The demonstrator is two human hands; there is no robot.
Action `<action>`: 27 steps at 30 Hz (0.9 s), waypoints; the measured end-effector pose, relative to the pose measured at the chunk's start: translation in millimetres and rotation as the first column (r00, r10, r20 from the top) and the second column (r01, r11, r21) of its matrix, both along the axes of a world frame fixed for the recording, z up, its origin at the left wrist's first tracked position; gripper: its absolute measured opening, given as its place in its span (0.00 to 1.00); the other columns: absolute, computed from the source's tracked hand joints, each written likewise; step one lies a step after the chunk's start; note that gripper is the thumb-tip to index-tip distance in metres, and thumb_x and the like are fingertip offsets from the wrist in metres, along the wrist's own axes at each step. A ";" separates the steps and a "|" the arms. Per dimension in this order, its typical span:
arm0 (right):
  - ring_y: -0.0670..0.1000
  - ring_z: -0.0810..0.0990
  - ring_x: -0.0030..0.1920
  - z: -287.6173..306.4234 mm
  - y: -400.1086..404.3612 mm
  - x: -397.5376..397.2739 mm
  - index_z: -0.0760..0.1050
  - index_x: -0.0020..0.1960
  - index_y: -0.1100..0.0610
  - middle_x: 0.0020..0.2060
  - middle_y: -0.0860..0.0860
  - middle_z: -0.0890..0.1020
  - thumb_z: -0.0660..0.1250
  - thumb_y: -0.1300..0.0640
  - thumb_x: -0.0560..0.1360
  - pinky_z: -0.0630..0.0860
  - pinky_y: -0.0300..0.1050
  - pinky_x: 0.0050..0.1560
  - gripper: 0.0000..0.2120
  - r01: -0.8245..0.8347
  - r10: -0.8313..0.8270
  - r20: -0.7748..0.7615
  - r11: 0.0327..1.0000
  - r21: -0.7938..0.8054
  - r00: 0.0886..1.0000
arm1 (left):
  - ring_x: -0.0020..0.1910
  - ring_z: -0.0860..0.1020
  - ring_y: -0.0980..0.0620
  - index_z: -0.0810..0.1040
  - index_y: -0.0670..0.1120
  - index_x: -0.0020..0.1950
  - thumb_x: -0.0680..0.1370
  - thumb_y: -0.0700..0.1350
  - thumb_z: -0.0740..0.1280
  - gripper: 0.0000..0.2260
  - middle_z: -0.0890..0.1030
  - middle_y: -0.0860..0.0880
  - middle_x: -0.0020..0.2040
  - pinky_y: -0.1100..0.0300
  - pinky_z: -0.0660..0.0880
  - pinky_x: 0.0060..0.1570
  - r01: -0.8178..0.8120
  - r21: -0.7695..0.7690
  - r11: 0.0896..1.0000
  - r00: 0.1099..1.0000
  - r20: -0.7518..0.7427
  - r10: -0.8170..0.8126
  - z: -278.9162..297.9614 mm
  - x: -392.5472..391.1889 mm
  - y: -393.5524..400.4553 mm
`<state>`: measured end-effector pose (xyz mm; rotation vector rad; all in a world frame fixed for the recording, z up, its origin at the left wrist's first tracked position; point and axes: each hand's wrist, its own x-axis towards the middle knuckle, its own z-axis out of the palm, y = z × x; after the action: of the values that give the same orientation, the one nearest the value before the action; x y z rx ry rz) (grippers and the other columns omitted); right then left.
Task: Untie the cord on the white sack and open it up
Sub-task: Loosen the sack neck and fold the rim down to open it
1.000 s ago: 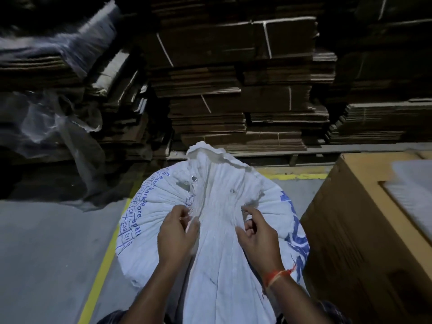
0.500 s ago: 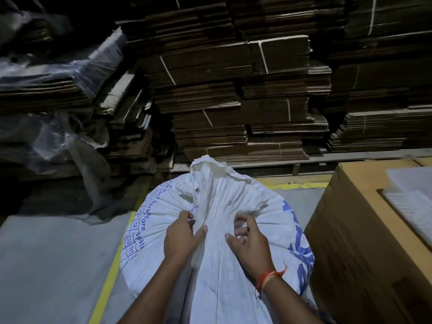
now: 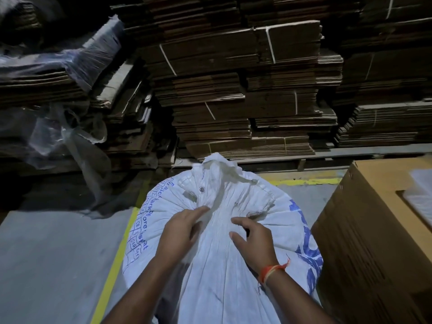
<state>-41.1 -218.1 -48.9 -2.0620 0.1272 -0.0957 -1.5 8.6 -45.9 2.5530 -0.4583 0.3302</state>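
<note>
A big white woven sack (image 3: 292, 232) with blue print stands in front of me, its top gathered into pleats with metal eyelets. The gathered neck (image 3: 219, 176) sticks up at the far side. My left hand (image 3: 182, 232) rests on the pleats left of centre, fingers spread and reaching forward. On the right side of the gather lies my right hand (image 3: 253, 239), thumb and fingers apart, an orange thread on its wrist. Neither hand is closed on the fabric. I cannot make out the cord.
A large brown carton (image 3: 374, 242) stands close on the right. Stacks of flattened cardboard (image 3: 233, 90) fill the back on a pallet. Loose plastic wrap (image 3: 70, 141) hangs at the left. A yellow floor line (image 3: 112, 270) runs past the sack on grey concrete.
Both hands were pinching the gathered fabric; now their fingers have let go and spread flat over the pleats. The view has tilted slightly downward.
</note>
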 end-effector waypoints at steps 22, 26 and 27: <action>0.37 0.82 0.48 22.7 -23.0 -128.0 0.86 0.43 0.49 0.41 0.37 0.85 0.78 0.63 0.71 0.73 0.25 0.44 0.09 0.108 -0.105 0.217 0.994 -0.001 0.971 | 0.42 0.82 0.55 0.83 0.52 0.42 0.78 0.42 0.76 0.07 0.84 0.53 0.40 0.55 0.79 0.42 -0.429 -0.472 0.770 0.902 -0.187 0.388 12.8 -159.0 2.8; 0.41 0.82 0.46 22.4 -23.6 -146.6 0.86 0.41 0.49 0.39 0.39 0.85 0.78 0.64 0.69 0.72 0.26 0.42 0.10 0.094 -0.091 0.216 0.996 0.000 0.972 | 0.45 0.83 0.58 0.83 0.52 0.41 0.77 0.42 0.77 0.08 0.85 0.55 0.41 0.56 0.78 0.43 -0.434 -0.458 0.776 0.901 -0.196 0.388 11.3 -172.5 13.4; 0.42 0.82 0.45 21.5 -23.4 -150.4 0.86 0.41 0.49 0.39 0.39 0.85 0.78 0.64 0.69 0.72 0.27 0.41 0.10 0.091 -0.087 0.212 0.996 -0.007 0.973 | 0.45 0.83 0.59 0.82 0.52 0.40 0.76 0.43 0.77 0.08 0.85 0.55 0.42 0.55 0.78 0.43 -0.435 -0.435 0.788 0.900 -0.208 0.382 9.4 -174.8 15.6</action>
<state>-191.4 -241.5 -27.4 -2.0488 0.0878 -0.3713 -176.3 24.2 -36.5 2.1434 0.2168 0.3979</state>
